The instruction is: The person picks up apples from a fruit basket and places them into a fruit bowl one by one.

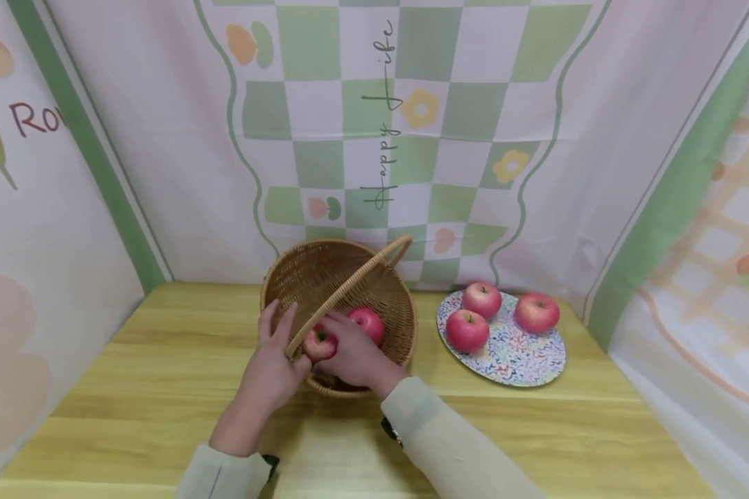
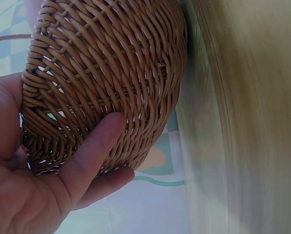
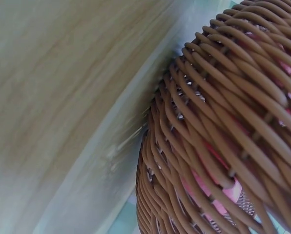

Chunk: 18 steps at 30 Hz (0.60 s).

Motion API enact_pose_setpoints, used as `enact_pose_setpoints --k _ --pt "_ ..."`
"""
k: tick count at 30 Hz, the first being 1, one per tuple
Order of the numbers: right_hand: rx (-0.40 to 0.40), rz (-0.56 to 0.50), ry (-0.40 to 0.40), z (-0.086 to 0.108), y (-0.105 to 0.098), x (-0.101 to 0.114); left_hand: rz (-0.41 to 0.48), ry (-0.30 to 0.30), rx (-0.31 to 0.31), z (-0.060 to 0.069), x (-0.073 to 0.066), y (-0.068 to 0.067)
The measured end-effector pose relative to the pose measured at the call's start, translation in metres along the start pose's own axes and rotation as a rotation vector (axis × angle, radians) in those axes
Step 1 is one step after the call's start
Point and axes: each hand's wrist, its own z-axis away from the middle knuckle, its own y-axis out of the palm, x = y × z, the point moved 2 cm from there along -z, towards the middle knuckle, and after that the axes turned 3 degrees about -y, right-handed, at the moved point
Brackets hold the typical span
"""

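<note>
A brown wicker basket [image 1: 306, 274] with an arched handle [image 1: 343, 290] stands on the table. My left hand [image 1: 273, 374] holds its near left rim beside the handle's base; in the left wrist view, the fingers [image 2: 94, 151] lie along the outer weave [image 2: 111, 63]. Inside the basket, my right hand [image 1: 357, 355] grips a red apple [image 1: 320, 345] near the left wall. Another red apple [image 1: 368, 322] lies just beyond that hand. The right wrist view shows the basket's outer weave [image 3: 223, 107] with pink showing through gaps; the right hand's fingertips are hidden there.
To the right, a speckled oval plate [image 1: 524, 364] bears three red apples: a rear one [image 1: 482, 299], a front one [image 1: 467, 331] and a right one [image 1: 537, 312]. A checked curtain [image 1: 374, 138] hangs behind the wooden table [image 1: 162, 388].
</note>
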Motion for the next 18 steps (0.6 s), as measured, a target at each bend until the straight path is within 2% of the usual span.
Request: enact_pose_setpoints --k 5,18 --pt "0.009 0.056 0.002 0.0002 0.0016 0.0006 0.007 0.003 0.000 0.0007 -0.0009 0.0000" --pt "0.029 0.247 -0.060 0.0002 0.0059 -0.0026 -0.012 -0.001 0.002 0.0012 -0.0023 -0.0012"
